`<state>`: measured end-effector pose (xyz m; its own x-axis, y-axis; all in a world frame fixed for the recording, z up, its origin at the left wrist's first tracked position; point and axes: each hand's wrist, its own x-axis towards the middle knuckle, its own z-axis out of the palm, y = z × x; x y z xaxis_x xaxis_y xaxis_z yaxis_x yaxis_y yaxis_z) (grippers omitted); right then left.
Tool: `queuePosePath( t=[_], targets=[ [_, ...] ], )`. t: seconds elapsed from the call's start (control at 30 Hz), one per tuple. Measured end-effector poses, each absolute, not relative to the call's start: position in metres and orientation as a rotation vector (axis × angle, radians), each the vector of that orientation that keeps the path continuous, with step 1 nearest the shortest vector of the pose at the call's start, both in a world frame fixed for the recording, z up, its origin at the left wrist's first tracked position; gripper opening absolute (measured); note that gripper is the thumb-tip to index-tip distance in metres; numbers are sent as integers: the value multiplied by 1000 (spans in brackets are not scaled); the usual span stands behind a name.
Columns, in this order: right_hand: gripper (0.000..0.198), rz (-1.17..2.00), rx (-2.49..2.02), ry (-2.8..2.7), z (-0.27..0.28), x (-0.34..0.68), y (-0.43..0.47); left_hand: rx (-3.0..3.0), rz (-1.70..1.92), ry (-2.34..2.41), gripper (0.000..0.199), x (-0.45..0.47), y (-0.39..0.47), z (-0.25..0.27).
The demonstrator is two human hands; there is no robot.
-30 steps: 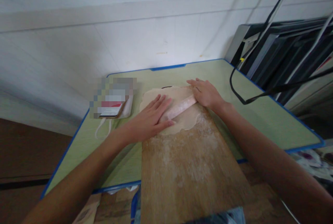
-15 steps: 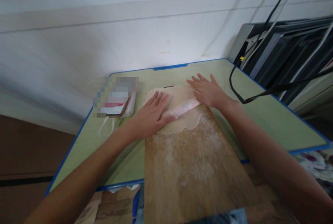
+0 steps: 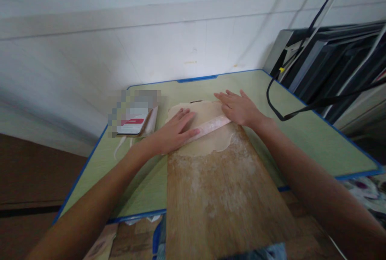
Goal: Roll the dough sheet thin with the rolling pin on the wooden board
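Note:
A floury rolling pin (image 3: 211,127) lies slantwise across a thin sheet of dough (image 3: 208,145). The dough covers the far end of a wooden board (image 3: 211,195) dusted with flour. My left hand (image 3: 176,131) rests flat over the pin's left end, its fingers stretched out and its thumb along the pin. Over the right end lies my right hand (image 3: 237,107), palm down with fingers spread. Both palms hide the ends of the pin.
The board sits on a green table (image 3: 301,139) with a blue edge and overhangs its near side. A phone (image 3: 132,121), partly pixelated, stands at the left with a white strap. Black cables (image 3: 276,101) hang at the right beside dark flat panels (image 3: 325,67). Behind is a white wall (image 3: 169,46).
My left hand has slid a little left along the rolling pin, showing more of it. My right hand has shifted slightly left. The dough and board look much the same.

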<state>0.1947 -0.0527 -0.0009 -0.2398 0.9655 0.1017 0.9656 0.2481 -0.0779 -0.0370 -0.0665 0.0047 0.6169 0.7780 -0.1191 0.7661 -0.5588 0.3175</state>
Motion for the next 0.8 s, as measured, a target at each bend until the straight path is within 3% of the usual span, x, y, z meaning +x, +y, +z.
queuePosePath(
  t=[0.33, 0.63, 0.8],
  targets=[
    [53, 112, -1793, -2511, -4, 208, -67, 2628, 14, 1052, 74, -29, -94, 12],
    [53, 143, -1831, -2457, -4, 201, -53, 2563, 111, 1211, 66, -37, -67, 6],
    [53, 112, -1788, -2445, -6, 205, -71, 2697, 28, 1063, 72, -29, -93, 11]
  ],
)
